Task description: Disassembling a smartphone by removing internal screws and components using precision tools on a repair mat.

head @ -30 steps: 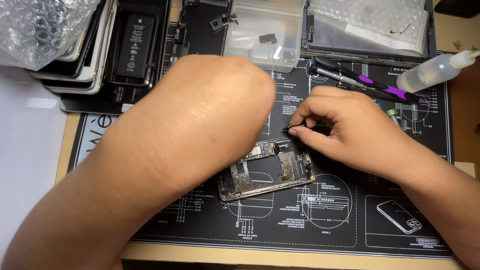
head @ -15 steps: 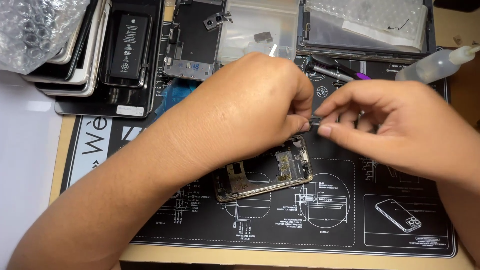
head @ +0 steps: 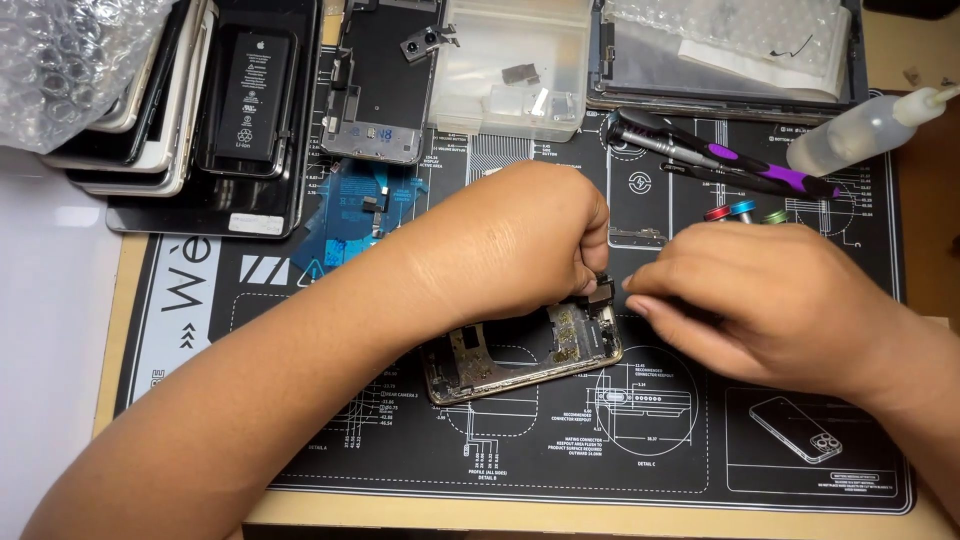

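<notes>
Pinching a small dark part [head: 603,284] between fingertips, the left hand [head: 520,240] has its grip closed on it directly above the upper right corner of the opened phone frame [head: 520,352]. Right hand [head: 770,300] meets that grip from the right, fingers curled inward; whether its grip holds anything cannot be told, as the fingertips are hidden.

Phone frame lies on the black repair mat [head: 600,440], just below both grips, tilted, with bare internals facing up. The mat carries white printed diagrams and covers a wooden tabletop [head: 600,520].

Beyond the grips: clear plastic parts tray [head: 515,65]; purple-handled tools [head: 730,160] up and to the right; squeeze bottle [head: 860,130] further right. Up and left of the grips: stacked phone housings [head: 200,110], bubble wrap [head: 60,60]. Room beyond the tabletop not visible.
</notes>
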